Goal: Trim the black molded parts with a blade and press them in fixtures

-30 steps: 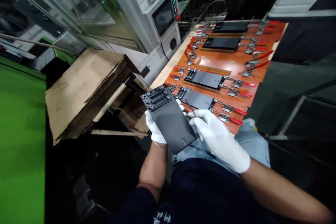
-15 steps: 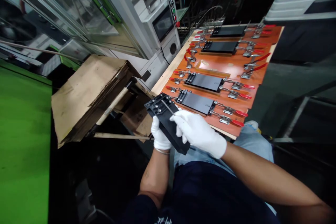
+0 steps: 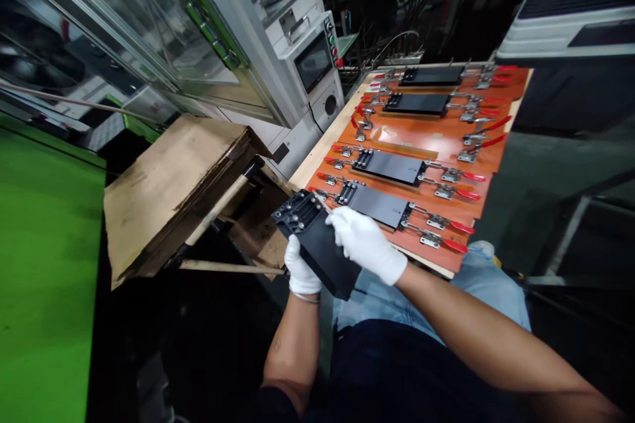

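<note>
Just in front of the blue jeans [image 3: 391, 297], the left hand [image 3: 301, 271], in a white glove, is grasping a black part [image 3: 325, 251] by its lower left side, thumb lying along the edge. The part is tilting in mid-air, its ribbed end with round metal pieces pointing up and away from the body. The right hand [image 3: 367, 242], also gloved, is pinching a slim rod [image 3: 321, 201], whose tip is sitting at that ribbed end; whether it is touching, I cannot tell.

Beyond the hands, a wooden bench [image 3: 325, 147] is bearing orange boards [image 3: 421, 135]. Four dark panels [image 3: 380, 205] are lying there in rows, with red-handled clamps [image 3: 456, 226] standing at their ends. To the left, flattened cardboard [image 3: 169, 178] is resting in a stack. Farther back, a pale machine [image 3: 292, 112] is carrying a dark screen [image 3: 313, 63] beside coloured buttons
</note>
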A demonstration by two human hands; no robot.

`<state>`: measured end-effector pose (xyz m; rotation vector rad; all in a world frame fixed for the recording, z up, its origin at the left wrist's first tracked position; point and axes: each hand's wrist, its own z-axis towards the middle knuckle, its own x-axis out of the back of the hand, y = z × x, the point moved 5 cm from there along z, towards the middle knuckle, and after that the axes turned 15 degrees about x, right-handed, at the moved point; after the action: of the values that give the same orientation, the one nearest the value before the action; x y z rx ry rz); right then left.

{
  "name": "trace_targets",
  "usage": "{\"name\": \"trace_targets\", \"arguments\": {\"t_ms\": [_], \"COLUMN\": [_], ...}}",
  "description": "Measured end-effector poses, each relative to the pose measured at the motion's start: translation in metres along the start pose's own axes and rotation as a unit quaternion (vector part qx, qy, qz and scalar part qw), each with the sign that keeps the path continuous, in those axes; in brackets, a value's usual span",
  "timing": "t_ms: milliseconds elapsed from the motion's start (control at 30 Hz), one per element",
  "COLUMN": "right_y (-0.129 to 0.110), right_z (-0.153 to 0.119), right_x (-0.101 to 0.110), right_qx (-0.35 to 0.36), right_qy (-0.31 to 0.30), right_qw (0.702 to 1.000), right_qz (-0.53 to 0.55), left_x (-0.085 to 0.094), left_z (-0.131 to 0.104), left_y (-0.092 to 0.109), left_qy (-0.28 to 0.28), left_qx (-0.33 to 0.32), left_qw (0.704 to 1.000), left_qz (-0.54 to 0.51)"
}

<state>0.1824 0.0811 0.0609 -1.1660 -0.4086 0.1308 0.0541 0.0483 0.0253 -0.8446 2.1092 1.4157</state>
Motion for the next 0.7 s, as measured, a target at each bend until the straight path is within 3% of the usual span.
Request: {"name": "trace_targets", "arguments": {"t_ms": [133,267,433,700], "right_y": [0.026,0.016,-0.003,0.003], "right_z": [-0.012,-0.039,-0.051,-0.049], "right_x": [0.019,0.019,0.008,-0.002], "right_qx": [-0.089,-0.118,-0.118,-0.100], "right_qy": [0.043,0.008,0.020,0.041], "right_qw": [0.994,0.984,0.981,0.974], "right_qz": [0.040,0.132,0.153,0.197], "left_x": [0.000,0.004,0.001,-0.009], "left_z": [0.003,0.010,0.014,0.009], "left_y": [0.022,0.038,0.035,0.033], "left_qy": [-0.054,-0.050,-0.053,-0.031], "left_qx": [-0.007,-0.004,-0.017,-0.010], "left_qw": [0.996,0.994,0.995,0.996], "left_qz": [-0.067,-0.094,-0.083,-0.079]}}
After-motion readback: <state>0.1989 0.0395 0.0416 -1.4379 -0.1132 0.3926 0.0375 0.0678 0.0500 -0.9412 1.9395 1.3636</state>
